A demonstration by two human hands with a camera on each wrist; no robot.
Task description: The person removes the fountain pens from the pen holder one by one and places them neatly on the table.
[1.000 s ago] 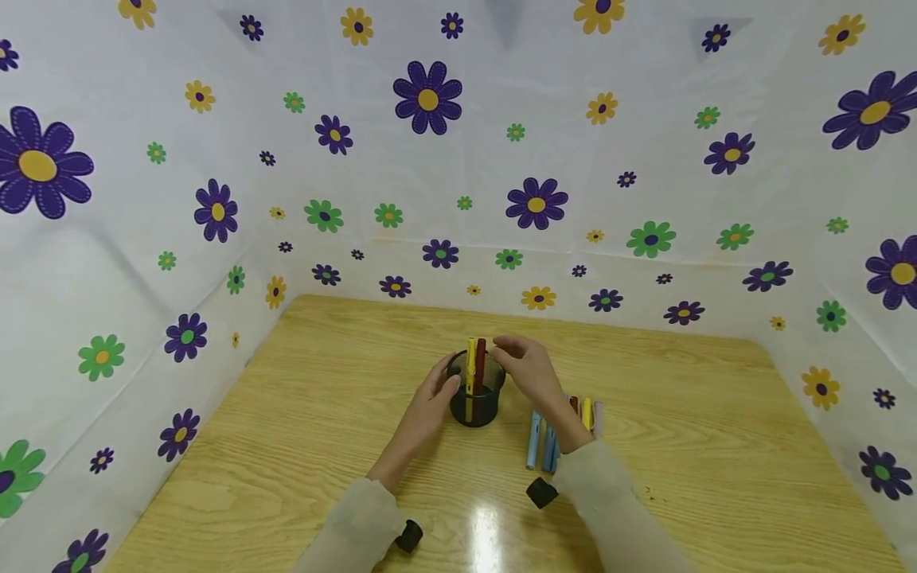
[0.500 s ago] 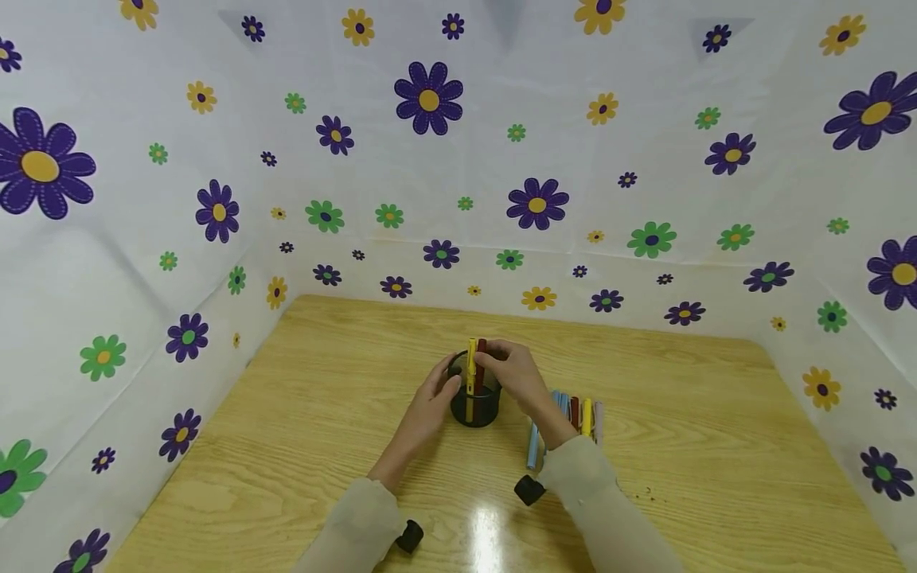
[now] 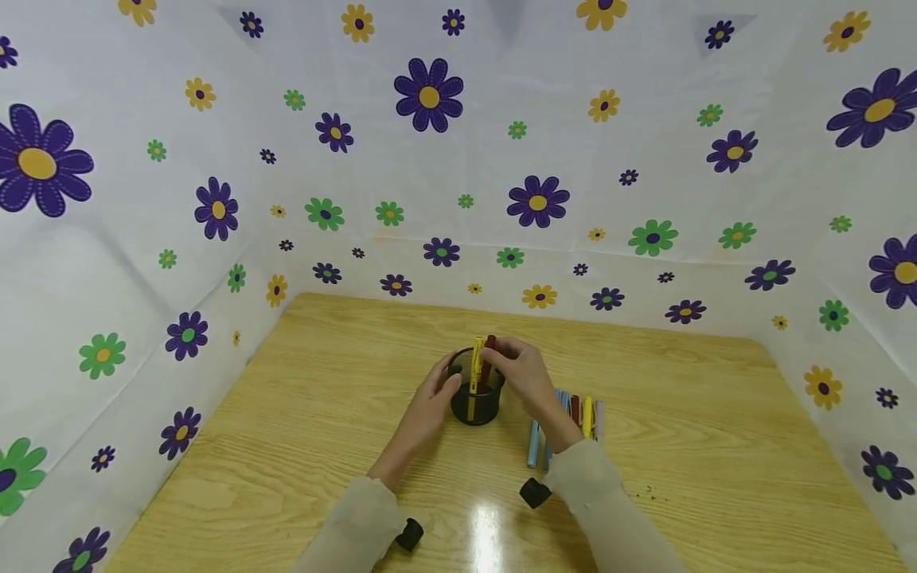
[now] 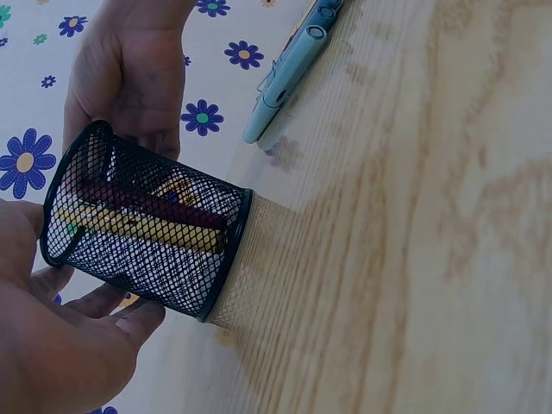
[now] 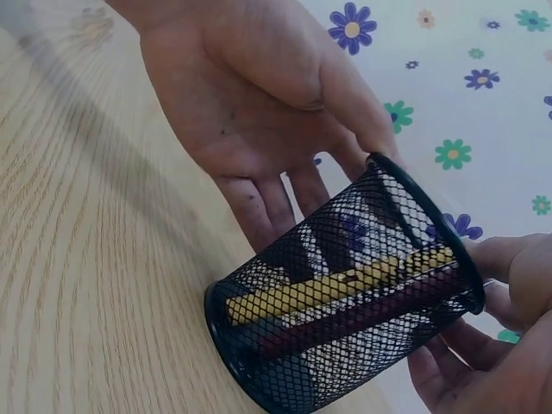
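Observation:
A black mesh pen cup [image 3: 474, 406] stands upright on the table. My left hand [image 3: 430, 399] grips its left side, thumb near the rim and fingers curved round the mesh, as the right wrist view also shows of the left hand [image 5: 250, 95]. Inside lean a yellow pen [image 3: 476, 364] and a dark red pen [image 3: 485, 368], both visible through the mesh. My right hand [image 3: 521, 371] is over the cup's right rim and pinches the upper end of the dark red pen. In the left wrist view the right hand [image 4: 129, 82] partly hides behind the rim.
Right of the cup several pens lie side by side, among them a light blue pen [image 3: 533, 444], a red pen [image 3: 575, 409], a yellow pen [image 3: 587, 417] and a pale lilac pen [image 3: 598, 419]. My right forearm covers part of them. A flower-patterned cloth [image 3: 458, 159] walls the wooden table [image 3: 301, 414].
My right hand came in from the right of the rim and took hold of the dark red pen. Both pens in the cup have since tilted slightly right. The left hand stays put.

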